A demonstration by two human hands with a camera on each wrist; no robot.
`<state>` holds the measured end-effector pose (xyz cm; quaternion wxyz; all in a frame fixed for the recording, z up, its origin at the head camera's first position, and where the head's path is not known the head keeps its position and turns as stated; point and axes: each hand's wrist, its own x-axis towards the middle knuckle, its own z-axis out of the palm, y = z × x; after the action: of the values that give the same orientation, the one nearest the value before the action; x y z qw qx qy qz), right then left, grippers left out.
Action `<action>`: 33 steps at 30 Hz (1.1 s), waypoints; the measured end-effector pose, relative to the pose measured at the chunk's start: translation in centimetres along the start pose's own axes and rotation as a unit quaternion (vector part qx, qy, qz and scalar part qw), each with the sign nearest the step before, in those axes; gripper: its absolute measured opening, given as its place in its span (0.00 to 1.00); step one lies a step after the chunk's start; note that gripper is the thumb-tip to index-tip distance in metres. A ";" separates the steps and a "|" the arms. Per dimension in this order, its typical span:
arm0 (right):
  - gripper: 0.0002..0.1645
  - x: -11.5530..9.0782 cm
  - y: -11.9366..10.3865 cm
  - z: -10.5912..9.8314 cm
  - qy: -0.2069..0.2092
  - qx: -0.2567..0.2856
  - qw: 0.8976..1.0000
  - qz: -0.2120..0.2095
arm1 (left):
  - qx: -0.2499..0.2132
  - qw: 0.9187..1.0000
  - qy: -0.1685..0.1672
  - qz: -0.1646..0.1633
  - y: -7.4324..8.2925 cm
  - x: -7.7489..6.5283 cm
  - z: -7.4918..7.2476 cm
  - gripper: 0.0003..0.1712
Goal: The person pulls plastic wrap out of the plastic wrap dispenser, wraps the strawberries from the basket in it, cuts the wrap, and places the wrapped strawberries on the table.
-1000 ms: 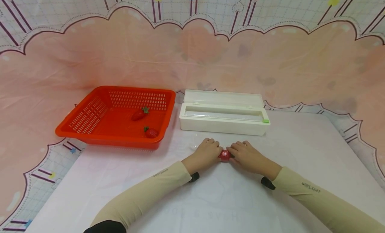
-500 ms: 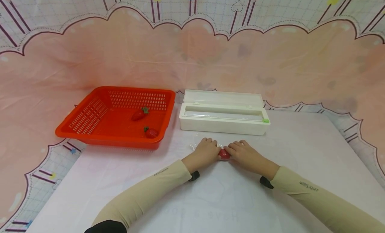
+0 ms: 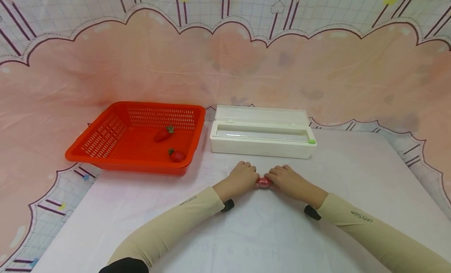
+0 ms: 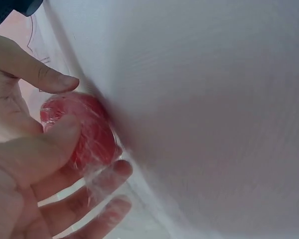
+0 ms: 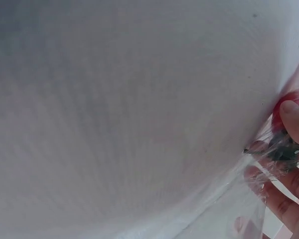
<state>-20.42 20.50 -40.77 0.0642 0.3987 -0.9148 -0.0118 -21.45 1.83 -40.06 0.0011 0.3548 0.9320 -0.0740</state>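
Note:
Between my two hands a red strawberry (image 3: 263, 182) wrapped in clear plastic film is held low over the white tabletop. In the left wrist view my left hand (image 3: 241, 179) presses its thumb on the wrapped strawberry (image 4: 87, 127), with its fingers spread behind the film. My right hand (image 3: 290, 184) grips the opposite side. The right wrist view shows its thumb on the red fruit and its fingers at the dark green leaves (image 5: 284, 149). Loose crinkled film (image 5: 229, 204) trails below these fingers. In the head view the hands cover most of the film.
An orange-red plastic basket (image 3: 141, 165) stands at the left with two strawberries inside, one farther back (image 3: 162, 135) and one near the front (image 3: 177, 156). Behind my hands lies a white cling film box (image 3: 262, 149), lid raised, a green slider (image 3: 311, 141) at its right end.
Both hands stay around the strawberry and shift only slightly. The fruit shows a lower, flatter outline between the fingers than half a second ago. Basket and box have not moved.

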 end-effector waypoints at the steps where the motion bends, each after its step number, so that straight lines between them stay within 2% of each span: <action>1: 0.16 0.0 0.0 0.0 0.002 -0.003 1.000 -0.003 | -0.001 1.000 0.000 0.004 0.0 0.0 0.0 0.16; 5: 0.12 0.0 0.1 0.1 0.013 -0.011 1.000 -0.011 | -0.015 1.000 -0.001 0.014 -0.1 -0.1 0.1 0.16; 11: 0.10 -0.1 0.1 0.2 0.020 -0.020 0.999 -0.016 | -0.022 0.999 0.017 0.017 0.2 -0.1 -0.2 0.20; 20: 0.17 0.2 0.1 -0.1 0.068 -0.042 0.997 -0.015 | -0.002 1.000 0.007 0.007 -0.1 0.3 0.2 0.14; 28: 0.13 0.7 -0.1 -0.3 0.038 -0.029 0.999 0.010 | 0.052 0.997 0.058 0.003 0.0 0.3 0.2 0.16; 33: 0.16 0.9 -0.1 -0.5 0.017 -0.028 0.999 0.018 | 0.045 0.998 0.044 0.000 0.3 0.4 -0.1 0.22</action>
<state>-20.93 19.77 -40.19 0.0912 0.3804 -0.9199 -0.0294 -21.58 2.36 -40.04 -0.0565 0.3574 0.9268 -0.1004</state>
